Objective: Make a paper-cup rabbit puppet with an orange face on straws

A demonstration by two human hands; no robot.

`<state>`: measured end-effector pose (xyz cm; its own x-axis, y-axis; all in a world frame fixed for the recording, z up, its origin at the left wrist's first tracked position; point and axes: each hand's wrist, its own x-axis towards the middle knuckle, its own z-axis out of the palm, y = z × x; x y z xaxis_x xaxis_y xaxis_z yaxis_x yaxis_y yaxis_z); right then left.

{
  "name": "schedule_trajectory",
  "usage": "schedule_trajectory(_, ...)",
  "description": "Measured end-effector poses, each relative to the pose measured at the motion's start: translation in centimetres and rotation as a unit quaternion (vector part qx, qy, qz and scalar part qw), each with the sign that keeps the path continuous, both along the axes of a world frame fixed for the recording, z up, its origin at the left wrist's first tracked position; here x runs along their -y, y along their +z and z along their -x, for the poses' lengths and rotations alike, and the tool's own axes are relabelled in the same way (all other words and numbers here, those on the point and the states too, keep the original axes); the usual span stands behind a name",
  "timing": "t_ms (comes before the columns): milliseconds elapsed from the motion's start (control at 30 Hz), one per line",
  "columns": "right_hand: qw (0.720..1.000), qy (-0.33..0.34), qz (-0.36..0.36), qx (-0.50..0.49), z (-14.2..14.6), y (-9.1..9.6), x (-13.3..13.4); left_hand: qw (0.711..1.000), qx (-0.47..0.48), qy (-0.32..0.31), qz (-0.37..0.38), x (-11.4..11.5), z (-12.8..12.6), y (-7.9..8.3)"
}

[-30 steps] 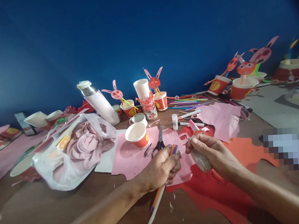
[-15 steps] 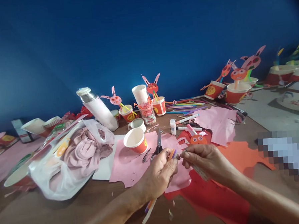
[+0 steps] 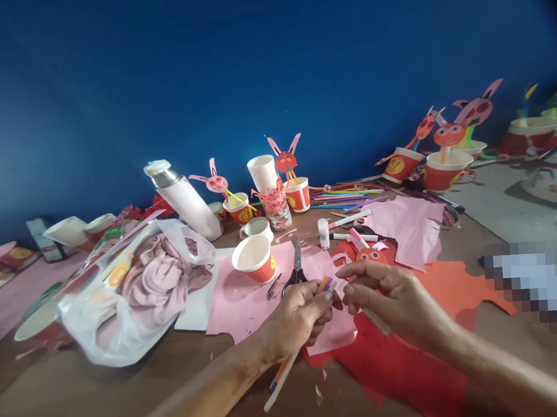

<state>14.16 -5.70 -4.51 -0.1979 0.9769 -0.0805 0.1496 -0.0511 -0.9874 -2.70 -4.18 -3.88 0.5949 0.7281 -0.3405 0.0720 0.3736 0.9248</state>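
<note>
Head view: left fingers [image 3: 318, 321] clench sticks [image 3: 281, 382]; right fingers [image 3: 369, 270] have spread, their hold unclear.

Dim lt; blue wall [image 3: 206, 69] paler on L, top-R corner blk, edges stretched/blurry.

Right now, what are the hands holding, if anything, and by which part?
The left hand grips thin sticks near their upper ends. A pale object seems tucked under the right hand; what it is and where it's held cannot be told.
</note>
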Motion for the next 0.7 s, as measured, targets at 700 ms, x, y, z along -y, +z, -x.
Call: schedule_trajectory(700, 0.998, 0.01, 0.047, 0.05, 0.8, 0.7, 0.3, 0.965, -0.145, -0.036, -0.216, 0.9, -0.4, 1.5)
